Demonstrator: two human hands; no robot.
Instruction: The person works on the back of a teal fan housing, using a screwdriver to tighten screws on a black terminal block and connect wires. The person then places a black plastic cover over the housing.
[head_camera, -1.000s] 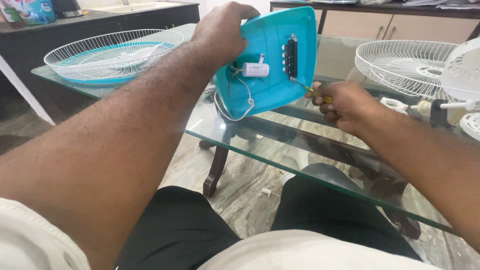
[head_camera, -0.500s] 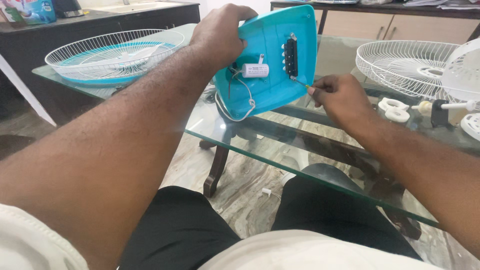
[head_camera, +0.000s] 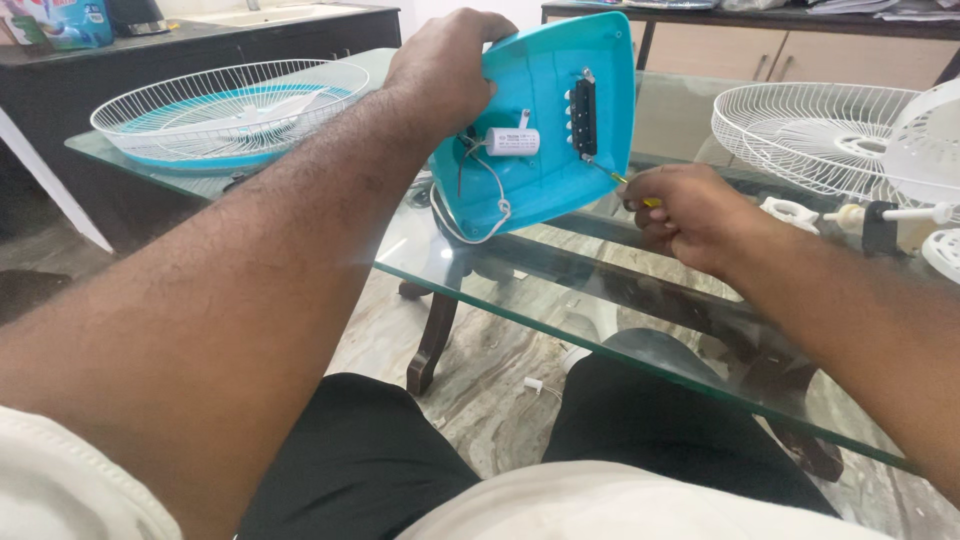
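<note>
Over glass table (head_camera: 470, 270) edge: left hand (head_camera: 440, 70) grips tilted teal cover (head_camera: 545, 170); right hand (head_camera: 680, 210) clenches screwdriver (head_camera: 615, 178).

Right hand brings the screwdriver back to the teal cover

One second ago the right hand (head_camera: 685, 215) is closed around the screwdriver (head_camera: 615, 178) a little away from the teal cover (head_camera: 545, 120), and half a second ago it is nearer, at the cover's lower right edge. Now the thin metal tip touches the bottom end of the black switch block (head_camera: 584, 115), and a bit of yellow handle shows between the fingers. The left hand (head_camera: 440, 70) now holds the cover slightly higher and more upright, above the right hand.
</note>
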